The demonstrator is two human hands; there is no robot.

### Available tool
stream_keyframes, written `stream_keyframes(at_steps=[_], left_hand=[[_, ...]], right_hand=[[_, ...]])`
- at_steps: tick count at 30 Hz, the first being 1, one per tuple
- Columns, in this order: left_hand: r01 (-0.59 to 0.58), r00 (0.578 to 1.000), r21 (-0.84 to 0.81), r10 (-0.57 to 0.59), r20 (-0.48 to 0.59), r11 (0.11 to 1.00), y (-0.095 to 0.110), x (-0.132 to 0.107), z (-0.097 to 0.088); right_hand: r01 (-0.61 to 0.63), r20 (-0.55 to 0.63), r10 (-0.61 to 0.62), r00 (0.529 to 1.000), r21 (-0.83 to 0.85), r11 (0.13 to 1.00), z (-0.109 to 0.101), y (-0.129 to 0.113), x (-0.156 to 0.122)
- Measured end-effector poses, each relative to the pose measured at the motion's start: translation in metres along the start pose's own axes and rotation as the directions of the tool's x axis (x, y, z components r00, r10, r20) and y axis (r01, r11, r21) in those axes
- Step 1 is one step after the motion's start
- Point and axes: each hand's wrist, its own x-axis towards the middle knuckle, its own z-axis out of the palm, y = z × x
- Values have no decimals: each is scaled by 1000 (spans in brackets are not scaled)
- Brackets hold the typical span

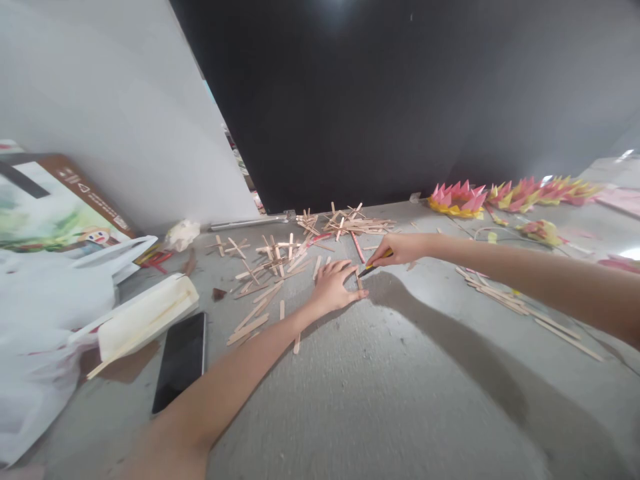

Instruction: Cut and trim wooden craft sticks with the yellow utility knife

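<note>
At the far left a white bag (45, 320) and a printed box (55, 207) were seen. A cream packet (145, 320) and a dark phone (181, 360) were laid just beside them on the grey surface (380, 400). Past these a loose heap of wooden sticks (270, 257) was spread. The left hand (334, 285) was laid flat on one stick (359, 281) near the middle, fingers spread and unclenched. The right hand (400, 248) was closed around a thin yellow-and-black tool (374, 265), its tip set at that stick, just beside the left fingertips. Whether the tool was a blade or a pen could not be told. If it was a blade, those fingertips might well be nicked by a slip, so near were they kept. The stick might also skid or split if it was pressed too lightly. The left hand was crowded by the heap. Further right, more sticks (500, 293) and paper flowers (457, 199) were laid well apart.
</note>
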Motion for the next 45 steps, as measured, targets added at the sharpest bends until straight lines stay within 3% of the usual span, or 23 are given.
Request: stream_keyframes(at_steps=[6, 10, 13, 16, 19, 23, 28, 31, 36, 45], left_hand=[[-3, 1000, -6, 3, -4, 1000, -3, 1, 2], [-19, 1000, -1, 19, -11, 1000, -7, 2, 4], [-17, 1000, 33, 17, -6, 999, -7, 2, 5], [12, 1000, 53, -12, -5, 999, -6, 2, 7], [11, 1000, 45, -10, -20, 999, -5, 1, 7], [-12, 1000, 37, 13, -25, 999, -4, 0, 6], [-8, 1000, -3, 8, -30, 1000, -4, 1, 6], [3, 1000, -6, -3, -30, 1000, -5, 1, 6], [-6, 1000, -12, 5, -17, 1000, -4, 0, 4], [-16, 1000, 16, 16, -12, 1000, -7, 1, 4]], right_hand=[[31, 44, -27, 999, -98, 995, -6, -12, 11], [44, 131, -7, 991, -281, 959, -14, -42, 27], [-13, 133, 82, 988, -457, 889, -17, -71, 38], [-17, 146, 106, 984, -513, 858, -21, -89, 47], [7, 171, 89, 981, -492, 870, -23, -85, 52], [77, 180, 2, 984, -426, 901, -23, -56, 50], [73, 118, -50, 992, -195, 978, -15, -16, 33], [67, 47, -63, 997, -72, 995, -8, -6, 19], [37, 35, -32, 999, -157, 987, -3, -21, 10], [13, 111, 36, 993, -413, 911, -13, -66, 37]])
